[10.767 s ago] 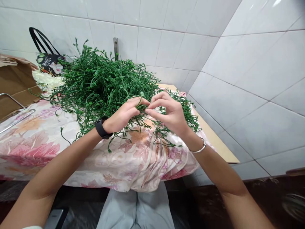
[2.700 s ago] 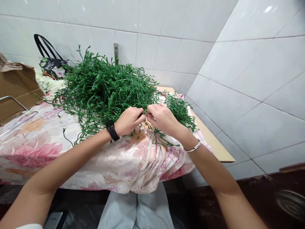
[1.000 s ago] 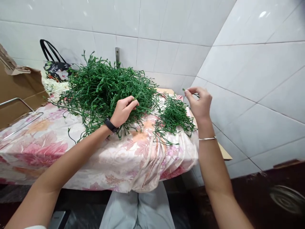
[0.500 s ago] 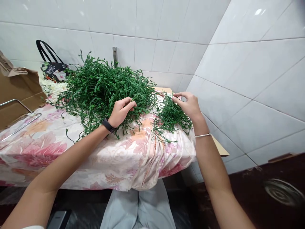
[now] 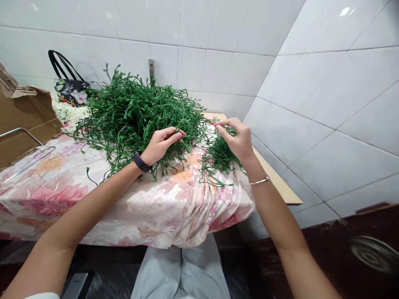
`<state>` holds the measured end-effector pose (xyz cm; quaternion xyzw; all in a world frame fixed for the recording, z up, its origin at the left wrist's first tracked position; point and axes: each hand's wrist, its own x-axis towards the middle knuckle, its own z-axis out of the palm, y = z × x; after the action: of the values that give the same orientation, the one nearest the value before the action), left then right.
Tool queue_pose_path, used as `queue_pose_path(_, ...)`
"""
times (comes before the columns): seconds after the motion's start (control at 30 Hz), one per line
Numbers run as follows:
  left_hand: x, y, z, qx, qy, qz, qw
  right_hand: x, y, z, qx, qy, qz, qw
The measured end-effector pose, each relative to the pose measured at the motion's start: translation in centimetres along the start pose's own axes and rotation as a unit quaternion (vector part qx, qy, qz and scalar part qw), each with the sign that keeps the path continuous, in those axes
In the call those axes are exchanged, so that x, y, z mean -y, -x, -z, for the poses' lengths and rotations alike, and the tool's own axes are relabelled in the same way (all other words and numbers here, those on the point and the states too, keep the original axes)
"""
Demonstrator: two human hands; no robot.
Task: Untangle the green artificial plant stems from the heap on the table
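Observation:
A big heap of green artificial sprigs point(image 5: 134, 114) lies on a table draped in a pink floral cloth point(image 5: 62, 187). My left hand point(image 5: 160, 143), with a black wristband, rests at the heap's near edge and its fingers are closed on a thin green sprig point(image 5: 190, 138) that runs to the right. My right hand point(image 5: 237, 139), with a silver bangle, hovers over a smaller pile of sprigs point(image 5: 220, 153) at the table's right end. Its thumb and forefinger are close together near the sprig's far end; I cannot tell whether they grip it.
A brown cardboard box point(image 5: 21, 116) and a metal wire frame point(image 5: 28, 162) stand at the left. A floral bag with black handles point(image 5: 67, 87) leans on the tiled back wall. White flower pieces point(image 5: 70, 114) lie behind the heap. The bare table edge point(image 5: 280, 187) runs along the right-hand tiled wall.
My right hand dropped from beside the right wall down to the smaller pile, then moved left toward my left hand. My left hand stayed at the big heap, fingers now on a sprig.

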<state>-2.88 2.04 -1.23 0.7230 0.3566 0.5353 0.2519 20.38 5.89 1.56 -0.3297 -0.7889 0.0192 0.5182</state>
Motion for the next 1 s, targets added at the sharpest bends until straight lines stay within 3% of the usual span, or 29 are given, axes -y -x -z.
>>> queue_pose_path(0.2, -0.2, 0.4, -0.3, 0.034, -0.095, -0.045, 0.994, 1.9, 0.6, -1.3, 0.223, -0.154, -0.06, 0.961)
queue_pose_path(0.3, -0.2, 0.6, -0.5, 0.05, -0.118, -0.077, 0.989, 2.7, 0.9, -2.1, 0.27, -0.177, -0.076, 0.943)
queue_pose_path(0.5, -0.3, 0.8, -0.7, 0.077, -0.178, -0.144, 0.97, 2.5, 1.4, -2.7, 0.239, -0.18, -0.048, 0.953)
queue_pose_path(0.7, -0.8, 1.1, -1.1, 0.064, -0.15, -0.106, 0.981, 2.2, 1.7, -2.7, 0.249, -0.257, -0.062, 0.931)
queue_pose_path(0.8, -0.9, 1.1, -1.0, 0.053, -0.165, -0.085, 0.981, 2.1, 1.6, -2.6, 0.231, -0.261, -0.069, 0.935)
queue_pose_path(1.0, -0.7, 0.9, -0.9, 0.065, -0.255, -0.134, 0.955, 2.3, 1.4, -2.6, 0.248, -0.253, -0.091, 0.931)
